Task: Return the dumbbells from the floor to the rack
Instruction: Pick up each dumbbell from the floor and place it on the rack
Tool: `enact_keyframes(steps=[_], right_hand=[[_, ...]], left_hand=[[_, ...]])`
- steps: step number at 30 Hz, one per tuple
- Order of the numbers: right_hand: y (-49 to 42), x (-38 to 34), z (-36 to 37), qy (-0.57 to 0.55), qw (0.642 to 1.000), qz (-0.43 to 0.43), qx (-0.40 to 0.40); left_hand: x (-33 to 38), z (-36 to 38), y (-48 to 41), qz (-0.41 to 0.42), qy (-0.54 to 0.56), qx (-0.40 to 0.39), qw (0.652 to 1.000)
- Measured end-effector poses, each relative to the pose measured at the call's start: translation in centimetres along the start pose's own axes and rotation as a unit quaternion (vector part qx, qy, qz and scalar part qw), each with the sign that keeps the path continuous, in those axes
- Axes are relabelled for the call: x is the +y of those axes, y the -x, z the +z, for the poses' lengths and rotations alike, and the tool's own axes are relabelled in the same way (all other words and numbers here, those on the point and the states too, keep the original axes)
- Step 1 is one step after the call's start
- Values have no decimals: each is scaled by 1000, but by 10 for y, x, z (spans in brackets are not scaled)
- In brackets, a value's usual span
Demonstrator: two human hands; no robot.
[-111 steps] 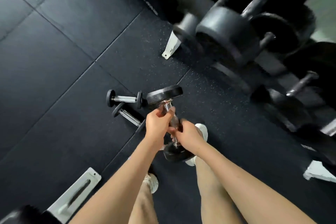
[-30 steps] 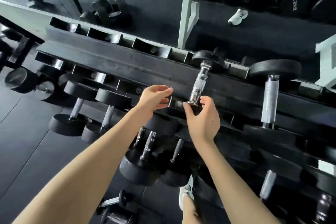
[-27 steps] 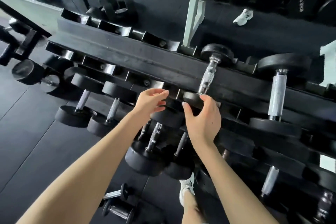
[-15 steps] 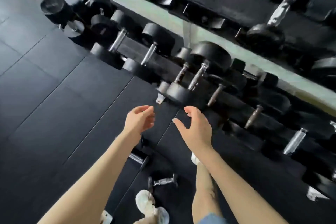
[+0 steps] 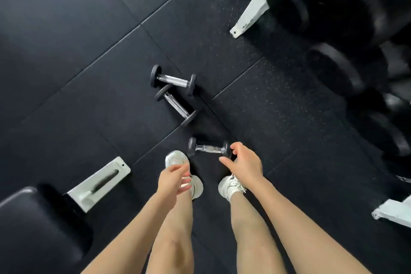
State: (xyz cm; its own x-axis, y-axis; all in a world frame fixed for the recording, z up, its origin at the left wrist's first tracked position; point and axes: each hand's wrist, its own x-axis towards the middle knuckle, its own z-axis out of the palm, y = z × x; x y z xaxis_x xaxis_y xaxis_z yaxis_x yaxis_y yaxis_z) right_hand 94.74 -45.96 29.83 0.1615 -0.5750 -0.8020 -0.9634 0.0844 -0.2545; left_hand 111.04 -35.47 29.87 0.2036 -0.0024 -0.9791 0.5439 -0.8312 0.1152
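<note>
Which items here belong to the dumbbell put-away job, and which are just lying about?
Job: nearest dumbbell, middle dumbbell, farthest dumbbell, all on the floor; rack; left hand and right hand, both empty.
Lying about: black pad, white foot beside it.

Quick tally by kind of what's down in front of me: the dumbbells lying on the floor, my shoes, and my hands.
Small black dumbbells with chrome handles on the floor: 3
White sneakers: 2
Bare hands: 2
Total: 7
</note>
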Motion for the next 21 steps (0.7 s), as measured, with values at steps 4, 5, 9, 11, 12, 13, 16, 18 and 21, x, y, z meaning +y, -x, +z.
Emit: enact_keyframes(steps=[4, 5, 9, 11, 12, 13, 16, 18, 21], right_hand=[[-73, 26, 52, 21, 999, 16, -34], [-93, 32, 64, 26, 999, 14, -41], [-166, 55, 111, 38, 996, -2, -83], [-198, 67, 132, 87, 990, -28, -110], [-213, 74, 142, 121, 984, -47, -123], [-226, 80, 152, 159, 975, -69, -136], [-261, 97, 177, 228, 951, -101, -180], [-280, 105, 191, 228, 944, -99, -218], [-294, 112, 205, 219, 936, -100, -257]], left_hand=[[-44, 27, -82, -51, 60, 11, 997], [-50, 37, -104, -60, 74, 13, 995], [-68, 81, -193, -105, 129, 20, 986], [-75, 97, -233, -118, 160, 22, 980], [-78, 104, -251, -125, 175, 23, 976], [-82, 110, -268, -132, 189, 24, 973], [-90, 127, -308, -138, 237, 34, 961], [-96, 137, -328, -145, 265, 35, 953], [-103, 146, -347, -161, 320, 32, 933]])
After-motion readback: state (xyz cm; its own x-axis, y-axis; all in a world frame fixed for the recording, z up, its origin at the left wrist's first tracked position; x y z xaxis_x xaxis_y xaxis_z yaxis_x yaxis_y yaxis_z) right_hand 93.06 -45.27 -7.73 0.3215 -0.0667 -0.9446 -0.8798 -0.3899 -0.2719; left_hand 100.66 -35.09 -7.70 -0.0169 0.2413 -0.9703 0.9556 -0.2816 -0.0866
